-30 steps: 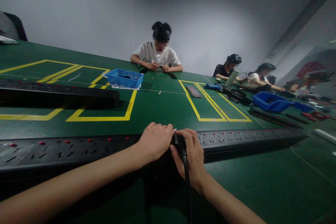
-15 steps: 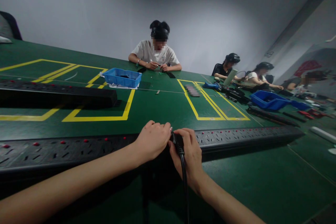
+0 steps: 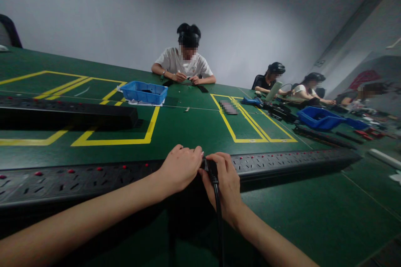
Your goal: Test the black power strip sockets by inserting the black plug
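Black plug [image 3: 213, 171] and cord [image 3: 219, 217] at two bare hands, over a long socket strip [image 3: 266, 163].
Nearest me, the cord drops from the plug toward the table edge; the right hand [image 3: 228, 181] grips the plug between thumb and fingers, while the left hand [image 3: 181, 170] curls knuckles-up just beside its tip, and I can't tell what those hidden fingers hold. The plug sits about midway along the strip, whose red-dotted face runs out on both sides; whether the two are joined I can't see. Beyond, on the green table [image 3: 188, 129], a second strip [image 3: 65, 114] crosses yellow tape [image 3: 152, 129], with a blue tray [image 3: 158, 99] behind it. Farther off, a co-worker in white [image 3: 184, 64] bends over small parts.
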The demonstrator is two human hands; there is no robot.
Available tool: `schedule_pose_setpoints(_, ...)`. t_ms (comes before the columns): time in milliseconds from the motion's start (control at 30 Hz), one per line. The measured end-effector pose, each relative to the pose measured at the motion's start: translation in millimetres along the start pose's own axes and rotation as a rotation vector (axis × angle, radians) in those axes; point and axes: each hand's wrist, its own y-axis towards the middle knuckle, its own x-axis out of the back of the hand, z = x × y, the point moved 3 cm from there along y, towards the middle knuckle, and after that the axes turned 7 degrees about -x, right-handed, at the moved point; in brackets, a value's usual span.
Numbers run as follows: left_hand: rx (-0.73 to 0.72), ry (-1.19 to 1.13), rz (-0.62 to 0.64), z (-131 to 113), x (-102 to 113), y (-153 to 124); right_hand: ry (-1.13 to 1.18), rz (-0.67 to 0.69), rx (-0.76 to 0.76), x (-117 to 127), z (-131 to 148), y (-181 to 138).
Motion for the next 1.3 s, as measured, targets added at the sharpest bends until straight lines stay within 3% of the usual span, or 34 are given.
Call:
schedule_pose_setpoints(267, 0.009, -0.019, -0.013, 0.7, -1.7, -0.6, 0.005, -0.025, 0.002, 0.5, 3.6, 0.5)
schedule_pose_setpoints(500, -0.016, 0.003, 0.029, 0.5, -2.0, -1.0, 0.018, 0.033, 0.045, 0.1, -1.6, 0.3)
schedule_pose_setpoints(867, -0.016, -0.018, -0.030, 0.6, -1.2, -1.2, 0.007, 0.008, -0.007, -0.8, 0.9, 1.2)
schedule_pose_setpoints(1300, -0.052, 0.002, 0.073, 1.2, -5.0, -0.8, 0.054, 0.086, 0.061, 3.9, -0.5, 3.0)
